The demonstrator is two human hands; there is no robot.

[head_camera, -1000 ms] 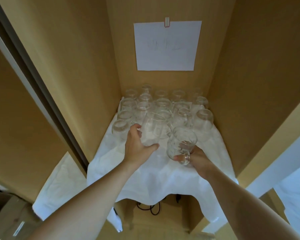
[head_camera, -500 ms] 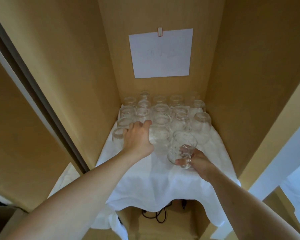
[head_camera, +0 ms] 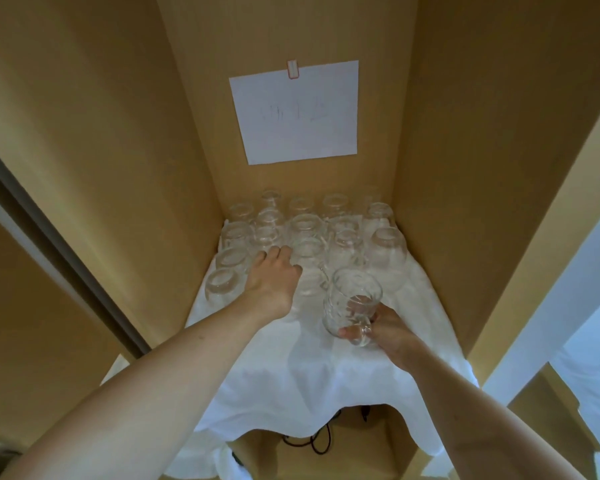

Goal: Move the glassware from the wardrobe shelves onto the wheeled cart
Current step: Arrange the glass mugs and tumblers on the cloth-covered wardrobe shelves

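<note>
Several clear glasses (head_camera: 343,247) stand in rows at the back of the wardrobe shelf, on a white cloth (head_camera: 291,375). My left hand (head_camera: 274,282) lies palm down among the front glasses, its fingers bent toward the middle row. A tall glass (head_camera: 309,292) stands just right of its thumb, and I see nothing gripped in it. My right hand (head_camera: 388,334) holds a patterned glass mug (head_camera: 352,299) by its handle, lifted and tilted above the cloth near the shelf's front. The cart is out of view.
Wooden wardrobe walls (head_camera: 465,168) close in the shelf on both sides. A paper sheet (head_camera: 295,112) is clipped to the back panel. Dark cables (head_camera: 312,441) lie in the compartment below. A sliding door frame (head_camera: 66,265) runs along the left.
My left hand held a tall glass tilted off the cloth; that glass now stands on the cloth and the hand has moved forward past it. The right hand with the mug has barely moved.
</note>
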